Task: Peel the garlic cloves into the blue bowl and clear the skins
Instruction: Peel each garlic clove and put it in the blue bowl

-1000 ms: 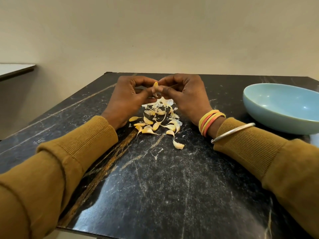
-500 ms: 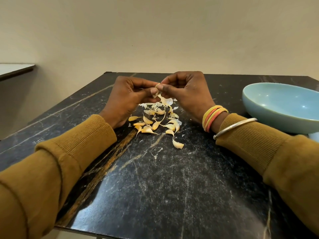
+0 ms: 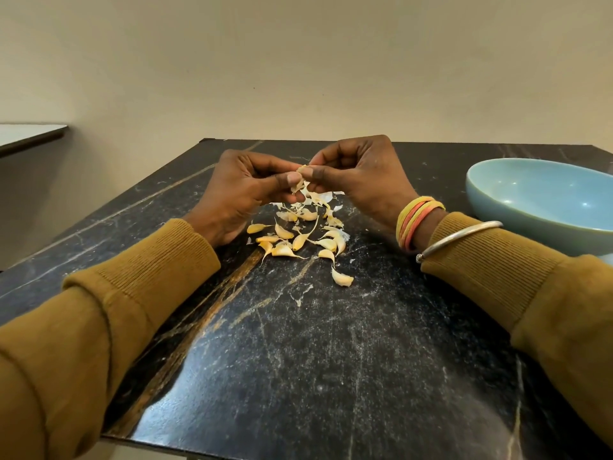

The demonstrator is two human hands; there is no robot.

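Left hand (image 3: 238,190) and right hand (image 3: 361,180), fingers curled, pinch one garlic clove (image 3: 301,169) between thumbs and forefingers (long axis hidden); loosened skin (image 3: 297,186) hangs downward.

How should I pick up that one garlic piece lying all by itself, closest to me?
Pinch the lone clove across its plump, rounded body, coming straight down from above. It lies flat on the table, so nothing fits underneath, and its thin tail would likely slip or tear. It sits apart from the pile, leaving room on both sides.

Soft even light, wide-angle edge distortion
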